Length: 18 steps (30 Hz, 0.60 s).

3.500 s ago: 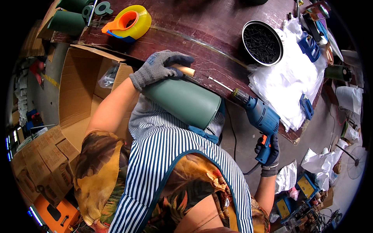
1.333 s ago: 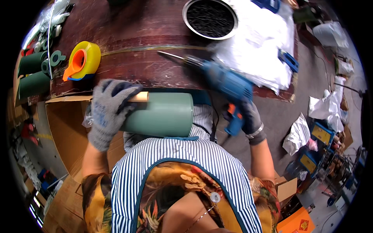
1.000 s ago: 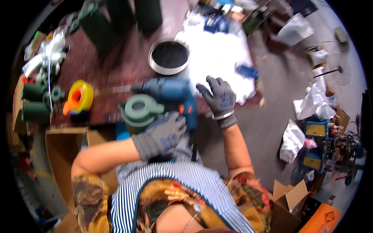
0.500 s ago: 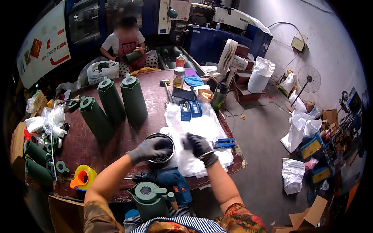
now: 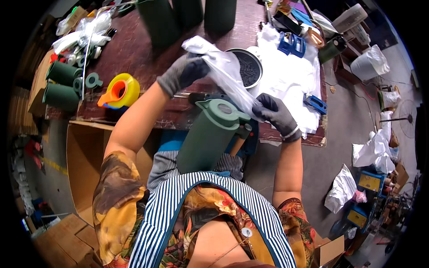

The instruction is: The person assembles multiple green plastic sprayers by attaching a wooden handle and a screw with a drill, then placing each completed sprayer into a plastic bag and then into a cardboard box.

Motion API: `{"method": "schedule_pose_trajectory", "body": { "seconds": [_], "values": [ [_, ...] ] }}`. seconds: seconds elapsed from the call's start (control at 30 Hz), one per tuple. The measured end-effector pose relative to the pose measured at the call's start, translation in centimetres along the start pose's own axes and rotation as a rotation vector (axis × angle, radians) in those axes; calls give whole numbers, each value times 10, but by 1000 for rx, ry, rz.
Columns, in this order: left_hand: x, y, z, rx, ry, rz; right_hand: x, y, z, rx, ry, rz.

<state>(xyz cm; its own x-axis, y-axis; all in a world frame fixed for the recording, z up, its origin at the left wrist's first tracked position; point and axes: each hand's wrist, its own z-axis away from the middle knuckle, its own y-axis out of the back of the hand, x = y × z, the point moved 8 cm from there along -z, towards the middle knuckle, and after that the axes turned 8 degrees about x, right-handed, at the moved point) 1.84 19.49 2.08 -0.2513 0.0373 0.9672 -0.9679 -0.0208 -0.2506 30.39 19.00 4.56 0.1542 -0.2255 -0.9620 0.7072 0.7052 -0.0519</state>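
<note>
A thin white plastic bag (image 5: 223, 73) is stretched between my two gloved hands, above the near edge of the table. My left hand (image 5: 190, 71) grips its upper left end, fingers closed. My right hand (image 5: 275, 114) pinches its lower right end. Just below the bag, a dark green lidded jug (image 5: 208, 138) stands tilted on my lap, its handle toward the right. Behind the bag sits a round bowl (image 5: 260, 76) of small black pieces, partly covered by it. A power drill (image 5: 196, 97) is mostly hidden behind the jug and bag.
A stack of white plastic bags (image 5: 286, 76) lies right of the bowl, with blue tools (image 5: 292, 44) on it. A yellow and orange tape dispenser (image 5: 129, 89) stands at left, near green jug bodies (image 5: 62, 96). Tall green jugs (image 5: 219, 18) stand at the back. An open carton (image 5: 80, 165) is below the table.
My left hand has left the bowl and my right hand the bag stack; both now hold a bag stretched between them. The view has tipped down toward my lap.
</note>
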Motion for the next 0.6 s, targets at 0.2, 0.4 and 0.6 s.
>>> {"method": "schedule_pose_trajectory", "body": {
  "seconds": [0.2,0.4,0.6],
  "values": [
    [34,-35,165,292,-394,-536,-5,-27,74,427,600,678],
    [30,-95,210,283,-442,-654,40,-77,121,967,659,1186],
    [-9,-36,290,688,-577,-673,8,-132,77,663,710,242]
  ]
}}
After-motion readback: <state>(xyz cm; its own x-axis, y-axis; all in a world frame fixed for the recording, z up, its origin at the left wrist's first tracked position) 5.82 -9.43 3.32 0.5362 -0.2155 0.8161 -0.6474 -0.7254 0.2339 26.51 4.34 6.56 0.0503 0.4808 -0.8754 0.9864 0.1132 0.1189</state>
